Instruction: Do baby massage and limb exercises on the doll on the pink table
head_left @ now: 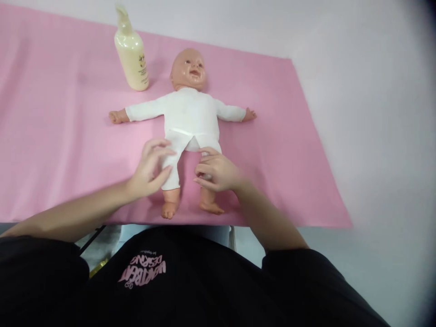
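A baby doll (189,116) in white clothes lies on its back on a pink cloth (61,150), arms spread, feet toward me. My left hand (150,168) rests against the outside of the doll's leg on the left side, fingers apart and curved around the white trouser leg. My right hand (218,171) lies over the doll's other leg, fingers curled on it and hiding most of the trouser leg. Both bare doll feet stick out below my hands.
A cream pump bottle (131,56) stands upright on the cloth beside the doll's head, at the left. The cloth's near edge runs just beyond the doll's feet. A pale wall (374,91) lies behind and to the right.
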Demonstrator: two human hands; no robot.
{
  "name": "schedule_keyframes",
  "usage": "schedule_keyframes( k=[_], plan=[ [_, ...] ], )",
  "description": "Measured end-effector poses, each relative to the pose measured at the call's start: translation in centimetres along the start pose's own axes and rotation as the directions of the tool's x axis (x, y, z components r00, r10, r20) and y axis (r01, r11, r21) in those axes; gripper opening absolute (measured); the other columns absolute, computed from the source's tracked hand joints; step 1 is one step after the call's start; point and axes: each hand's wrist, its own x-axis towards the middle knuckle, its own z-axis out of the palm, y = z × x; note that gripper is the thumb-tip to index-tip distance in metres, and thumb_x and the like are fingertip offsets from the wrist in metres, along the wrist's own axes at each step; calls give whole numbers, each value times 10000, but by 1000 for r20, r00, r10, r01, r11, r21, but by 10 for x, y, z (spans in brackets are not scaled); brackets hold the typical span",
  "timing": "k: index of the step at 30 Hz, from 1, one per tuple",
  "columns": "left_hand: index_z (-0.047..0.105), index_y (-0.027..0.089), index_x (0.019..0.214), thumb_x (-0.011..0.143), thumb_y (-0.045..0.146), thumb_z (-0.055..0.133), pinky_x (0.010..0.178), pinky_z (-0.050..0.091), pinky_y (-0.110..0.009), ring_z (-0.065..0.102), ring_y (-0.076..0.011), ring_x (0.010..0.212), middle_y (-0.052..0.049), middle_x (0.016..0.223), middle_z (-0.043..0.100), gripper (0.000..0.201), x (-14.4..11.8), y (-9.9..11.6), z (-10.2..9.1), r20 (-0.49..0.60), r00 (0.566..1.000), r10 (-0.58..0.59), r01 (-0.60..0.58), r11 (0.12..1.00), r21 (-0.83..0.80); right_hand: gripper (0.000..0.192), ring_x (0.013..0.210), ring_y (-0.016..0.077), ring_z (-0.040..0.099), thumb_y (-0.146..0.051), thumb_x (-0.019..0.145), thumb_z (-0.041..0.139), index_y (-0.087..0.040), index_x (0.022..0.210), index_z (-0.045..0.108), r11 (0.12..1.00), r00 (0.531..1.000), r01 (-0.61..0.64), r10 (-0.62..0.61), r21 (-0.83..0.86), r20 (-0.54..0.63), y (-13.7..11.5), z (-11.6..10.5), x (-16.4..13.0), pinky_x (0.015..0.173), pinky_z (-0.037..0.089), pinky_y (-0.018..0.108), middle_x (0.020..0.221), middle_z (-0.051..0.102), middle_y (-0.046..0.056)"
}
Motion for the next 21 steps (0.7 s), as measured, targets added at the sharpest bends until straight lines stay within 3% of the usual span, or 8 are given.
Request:
schedule_keyframes(
  k=[2, 4, 6, 9, 15, 21],
  plan=[
    [717, 288, 964, 815, 399, 745, 1261, 245, -607, 602, -292, 1166, -63, 1099, 684, 188, -1, 9, -4, 226, 972, 63, -70, 997, 25, 332, 579, 139, 518, -354, 1020, 480, -224, 729, 571, 999, 995, 39, -42, -26, -92, 0, 4, 0, 1072, 460, 417, 587, 567, -50],
    [742, 303, 869, 778, 392, 763, 1269, 213, -608, 641, -278, 1068, -38, 988, 727, 130, 0, 17, -5, 431, 901, 58, -67, 998, 6, 309, 581, 140, 511, -322, 1016, 487, -229, 731, 559, 997, 979, 49, -58, -52, -197, -1, 8, 1, 1061, 477, 400, 583, 546, -54],
    [758, 314, 856, 747, 412, 780, 1272, 213, -598, 655, -279, 1045, -32, 964, 754, 148, 1, 22, -3, 550, 835, 30, -42, 999, 9, 283, 581, 141, 506, -291, 1007, 498, -232, 737, 558, 998, 955, 28, -44, -58, -292, -2, 13, 1, 1045, 492, 392, 583, 536, -56],
    [771, 320, 853, 744, 453, 783, 1278, 229, -576, 665, -280, 1036, -33, 947, 769, 173, 3, 23, -1, 616, 788, 25, -53, 998, 26, 257, 601, 146, 520, -256, 997, 492, -234, 753, 568, 1000, 929, -15, 5, -23, -370, -4, 20, 2, 1012, 504, 399, 600, 546, -50],
    [783, 309, 850, 797, 416, 773, 1295, 191, -577, 676, -272, 1027, -41, 881, 777, 120, 1, 16, 5, 666, 740, 91, -98, 995, -27, 272, 590, 133, 533, -223, 988, 485, -224, 726, 558, 996, 869, -75, 93, 57, -486, -8, 23, 5, 955, 529, 394, 626, 567, -38],
    [797, 323, 944, 822, 392, 778, 1310, 184, -551, 675, -266, 1151, -31, 979, 800, 141, -3, 11, 8, 685, 711, 159, -142, 987, -81, 275, 609, 144, 527, -219, 1002, 462, -225, 754, 580, 977, 856, -106, 185, 188, -483, -12, 21, 6, 958, 516, 404, 621, 567, -36]
  ],
)
